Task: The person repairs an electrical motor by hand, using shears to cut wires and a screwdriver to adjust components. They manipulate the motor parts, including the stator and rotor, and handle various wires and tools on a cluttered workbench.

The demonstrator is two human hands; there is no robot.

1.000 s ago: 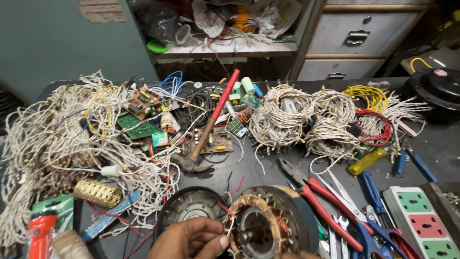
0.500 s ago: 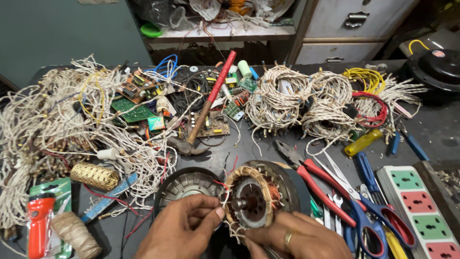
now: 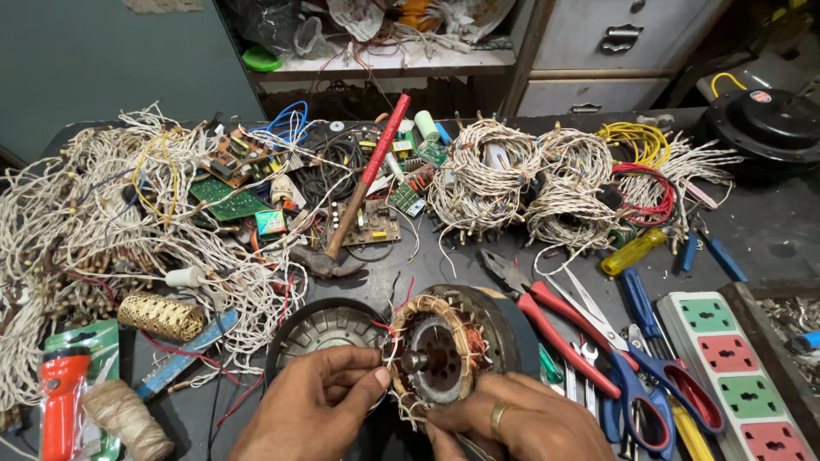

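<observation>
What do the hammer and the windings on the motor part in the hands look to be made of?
Hammer: handle looks wooden, its upper part glossy red; dull grey head, probably steel. Windings: reddish-brown coils with a slight sheen, likely enamelled copper wire, bound with pale thread or cord.

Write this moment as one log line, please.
left hand: pinching wire at motor stator | right hand: steadying stator | pliers beside

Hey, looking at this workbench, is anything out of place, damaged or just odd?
Yes. The motor stator between the left hand and right hand sits tilted on its side, with loose thread and red wire ends sticking out of its copper winding. A hammer lies across bare circuit boards.
</observation>
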